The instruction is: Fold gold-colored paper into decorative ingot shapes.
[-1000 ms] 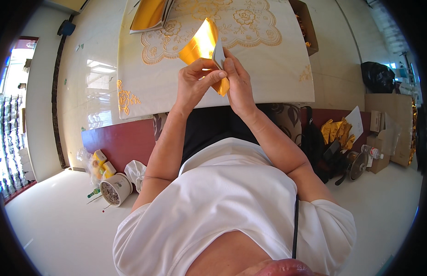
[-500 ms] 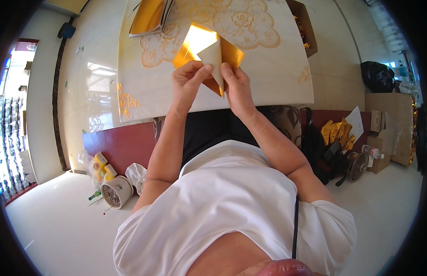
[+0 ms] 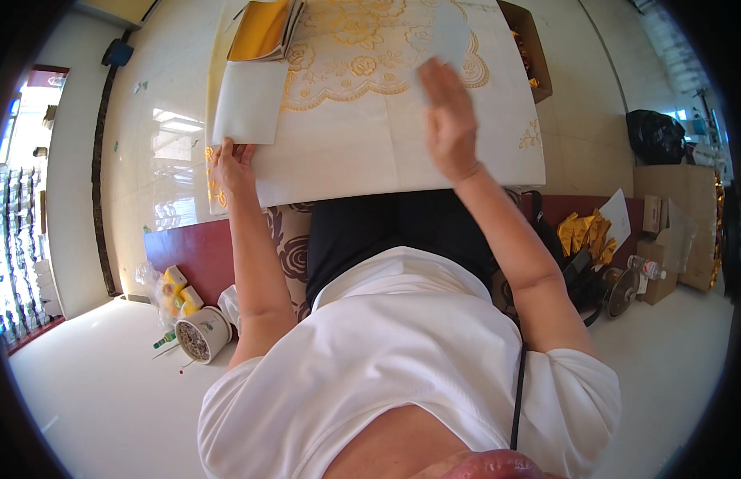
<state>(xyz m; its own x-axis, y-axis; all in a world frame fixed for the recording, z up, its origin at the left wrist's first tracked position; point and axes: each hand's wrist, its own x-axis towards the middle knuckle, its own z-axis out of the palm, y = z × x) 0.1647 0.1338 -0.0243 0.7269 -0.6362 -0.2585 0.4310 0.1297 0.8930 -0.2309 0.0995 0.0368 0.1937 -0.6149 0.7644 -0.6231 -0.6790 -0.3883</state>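
My left hand is at the left front of the table, with thumb and fingers closed on the near edge of a sheet of paper, white side up. Just beyond that sheet lies a stack of gold paper. Over the right half of the table, my right hand is raised with its fingers stretched out, smeared by motion; nothing shows in it. Past its fingertips is a pale blurred shape whose kind I cannot make out.
A white cloth with gold flower patterns covers the table. An open cardboard box with gold pieces stands beyond its right edge. On the red bench lie crumpled gold paper, a pot lid and a bottle. A white tub is at left.
The folded gold paper has left both hands. My left hand moved left and took hold of a sheet of paper; my right hand moved right and farther away, opening.
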